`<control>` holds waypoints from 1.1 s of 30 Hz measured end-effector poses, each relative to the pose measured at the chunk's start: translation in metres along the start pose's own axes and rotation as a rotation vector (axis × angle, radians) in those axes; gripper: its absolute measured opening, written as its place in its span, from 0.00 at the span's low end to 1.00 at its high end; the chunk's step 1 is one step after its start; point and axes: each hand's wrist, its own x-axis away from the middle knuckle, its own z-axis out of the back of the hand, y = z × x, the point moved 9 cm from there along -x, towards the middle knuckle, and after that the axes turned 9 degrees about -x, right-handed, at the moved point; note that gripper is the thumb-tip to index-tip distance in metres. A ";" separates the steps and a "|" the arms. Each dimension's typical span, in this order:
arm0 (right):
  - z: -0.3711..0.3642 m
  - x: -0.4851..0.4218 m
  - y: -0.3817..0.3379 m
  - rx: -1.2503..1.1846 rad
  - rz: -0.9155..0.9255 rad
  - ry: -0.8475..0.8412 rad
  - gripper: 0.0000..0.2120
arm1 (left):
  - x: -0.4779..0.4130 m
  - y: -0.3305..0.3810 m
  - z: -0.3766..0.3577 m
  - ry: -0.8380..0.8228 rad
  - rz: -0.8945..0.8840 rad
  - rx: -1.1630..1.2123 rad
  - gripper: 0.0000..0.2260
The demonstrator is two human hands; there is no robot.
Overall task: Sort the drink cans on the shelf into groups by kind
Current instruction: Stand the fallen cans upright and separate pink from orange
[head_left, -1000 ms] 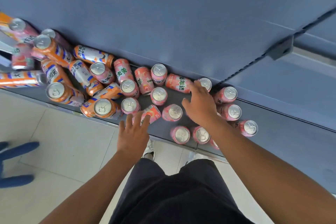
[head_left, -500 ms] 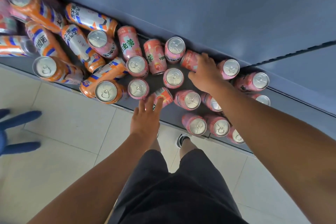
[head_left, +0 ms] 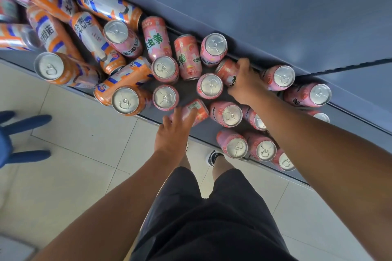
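At the shelf (head_left: 350,112) edge, left hand (head_left: 172,133), fingers spread wide, touching a lying pink can (head_left: 196,111). Farther back on the shelf, right hand (head_left: 246,85) wrapped around another lying can (head_left: 228,71).

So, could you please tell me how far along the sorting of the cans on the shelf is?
Partly done. Upright pink cans already cluster toward the right and orange cans toward the left. In hand: the right hand grips a fallen pink can, and the left hand touches another lying pink can. Left: several cans lie tipped, and some pink ones sit among the orange.
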 end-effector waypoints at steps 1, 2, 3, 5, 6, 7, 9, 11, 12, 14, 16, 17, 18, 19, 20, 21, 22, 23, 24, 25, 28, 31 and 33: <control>0.000 0.000 0.002 -0.012 -0.017 -0.003 0.31 | 0.000 -0.001 0.000 0.008 -0.001 0.020 0.46; 0.002 0.001 0.003 -0.011 -0.032 -0.003 0.32 | 0.000 -0.003 0.001 0.021 -0.006 0.044 0.46; 0.003 0.002 0.003 -0.006 -0.043 -0.006 0.32 | -0.001 -0.004 0.003 0.036 -0.016 0.072 0.44; 0.006 0.006 0.002 0.003 -0.059 -0.003 0.33 | 0.000 -0.007 0.008 0.054 -0.030 0.113 0.39; 0.009 0.009 0.001 -0.001 -0.064 0.008 0.33 | 0.001 -0.009 0.011 0.056 -0.025 0.120 0.36; 0.012 0.013 0.000 -0.014 -0.069 0.024 0.33 | 0.003 -0.010 0.014 0.055 -0.018 0.127 0.34; 0.017 0.021 -0.002 -0.056 -0.073 0.053 0.33 | 0.008 -0.010 0.024 0.065 -0.009 0.167 0.31; 0.021 0.031 -0.003 -0.106 -0.076 0.079 0.32 | 0.014 -0.008 0.033 0.084 -0.008 0.223 0.28; 0.024 0.036 -0.004 -0.123 -0.074 0.093 0.32 | 0.016 -0.006 0.037 0.089 -0.009 0.250 0.27; 0.030 0.045 -0.004 -0.139 -0.067 0.123 0.31 | 0.017 -0.001 0.043 0.074 -0.001 0.285 0.26; 0.034 0.052 -0.002 -0.144 -0.067 0.149 0.29 | 0.015 0.006 0.048 0.068 -0.005 0.269 0.26; 0.035 0.055 0.000 -0.142 -0.070 0.155 0.29 | 0.015 0.010 0.050 0.070 -0.014 0.248 0.27; 0.035 0.058 0.002 -0.140 -0.073 0.156 0.28 | 0.015 0.013 0.052 0.071 -0.022 0.234 0.27; 0.034 0.060 0.004 -0.140 -0.074 0.151 0.28 | 0.014 0.016 0.052 0.068 -0.027 0.228 0.28; 0.034 0.061 0.005 -0.142 -0.073 0.143 0.28 | 0.014 0.017 0.051 0.064 -0.031 0.225 0.27; 0.033 0.061 0.006 -0.143 -0.073 0.135 0.28 | 0.014 0.018 0.051 0.064 -0.035 0.222 0.27; 0.032 0.062 0.009 -0.142 -0.071 0.127 0.27 | 0.015 0.020 0.051 0.073 -0.042 0.212 0.26; 0.030 0.064 0.010 -0.136 -0.067 0.120 0.27 | 0.017 0.023 0.053 0.087 -0.055 0.202 0.26; 0.028 0.064 0.010 -0.121 -0.059 0.112 0.27 | 0.016 0.025 0.054 0.097 -0.069 0.203 0.26; 0.025 0.064 0.009 -0.109 -0.048 0.106 0.27 | 0.016 0.025 0.055 0.100 -0.077 0.213 0.27; 0.021 0.070 0.010 -0.114 -0.018 0.098 0.26 | 0.018 0.028 0.057 0.095 -0.085 0.232 0.28; 0.027 0.080 0.007 -0.130 0.033 0.118 0.25 | 0.025 0.030 0.064 0.094 -0.073 0.231 0.27; 0.036 0.088 0.002 -0.140 0.071 0.147 0.24 | 0.032 0.029 0.070 0.104 -0.056 0.220 0.27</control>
